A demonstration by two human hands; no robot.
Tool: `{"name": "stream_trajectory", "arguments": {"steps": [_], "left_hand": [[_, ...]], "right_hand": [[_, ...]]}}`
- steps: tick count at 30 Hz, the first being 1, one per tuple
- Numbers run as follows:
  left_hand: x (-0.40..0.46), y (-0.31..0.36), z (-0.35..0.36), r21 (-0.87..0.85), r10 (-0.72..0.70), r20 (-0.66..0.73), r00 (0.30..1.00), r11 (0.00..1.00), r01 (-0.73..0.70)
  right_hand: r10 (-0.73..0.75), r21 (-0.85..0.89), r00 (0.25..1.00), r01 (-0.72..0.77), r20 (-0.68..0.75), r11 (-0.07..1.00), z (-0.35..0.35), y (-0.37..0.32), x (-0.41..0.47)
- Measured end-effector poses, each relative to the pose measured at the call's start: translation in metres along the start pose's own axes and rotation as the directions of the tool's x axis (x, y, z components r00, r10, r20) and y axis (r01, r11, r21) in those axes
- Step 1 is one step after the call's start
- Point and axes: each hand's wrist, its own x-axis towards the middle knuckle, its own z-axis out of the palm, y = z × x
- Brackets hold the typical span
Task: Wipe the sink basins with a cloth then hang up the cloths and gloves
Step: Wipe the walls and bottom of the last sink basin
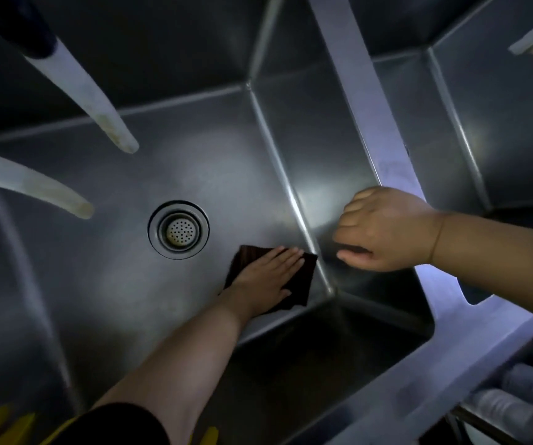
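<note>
You are wiping the basin (136,149): your left hand (263,277) presses flat on the cloth (303,284) right of the drain (178,229), your right hand (384,229) is clenched, empty, so sweep next toward the left floor.

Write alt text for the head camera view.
A person's left hand presses a dark cloth flat on the floor of a steel sink basin, near the drain. The right hand, fingers curled, rests at the divider between basins.
</note>
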Motion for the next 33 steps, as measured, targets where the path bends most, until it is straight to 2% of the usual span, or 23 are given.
{"name": "stream_trajectory", "arguments": {"steps": [5,11,14,19,23,27,29,33], "left_hand": [[0.030,0.024,0.009,-0.016,-0.087,-0.043,0.995,0.996,0.087],[-0.017,0.022,0.019,0.027,0.148,0.041,0.988,0.988,-0.149],[-0.063,0.003,0.021,0.109,0.205,0.012,0.979,0.973,-0.205],[-0.109,-0.025,0.029,0.098,0.254,0.002,0.967,0.963,-0.253],[-0.084,-0.025,0.025,0.042,0.169,-0.002,0.986,0.985,-0.169],[-0.021,-0.030,0.007,0.022,-0.061,0.004,0.998,0.998,0.061],[0.008,-0.039,-0.004,0.024,-0.187,0.017,0.982,0.982,0.187],[0.050,-0.068,-0.018,0.046,-0.383,-0.089,0.919,0.921,0.388]], "right_hand": [[-0.019,0.012,0.998,0.020,-0.068,1.000,0.004,0.002,-0.002],[-0.036,-0.010,0.993,0.035,-0.110,0.999,0.007,0.004,-0.004],[-0.063,0.000,0.988,0.063,-0.144,0.998,0.008,0.005,-0.004],[-0.073,0.008,0.977,0.076,-0.202,0.997,0.013,0.010,-0.007],[-0.083,0.024,0.973,0.090,-0.216,0.996,0.014,0.012,-0.008],[-0.081,0.054,0.973,0.095,-0.216,0.994,0.014,0.014,-0.009],[-0.090,0.058,0.972,0.105,-0.215,0.993,0.014,0.015,-0.009],[-0.073,0.055,0.969,0.088,-0.235,0.995,0.013,0.015,-0.008]]}}
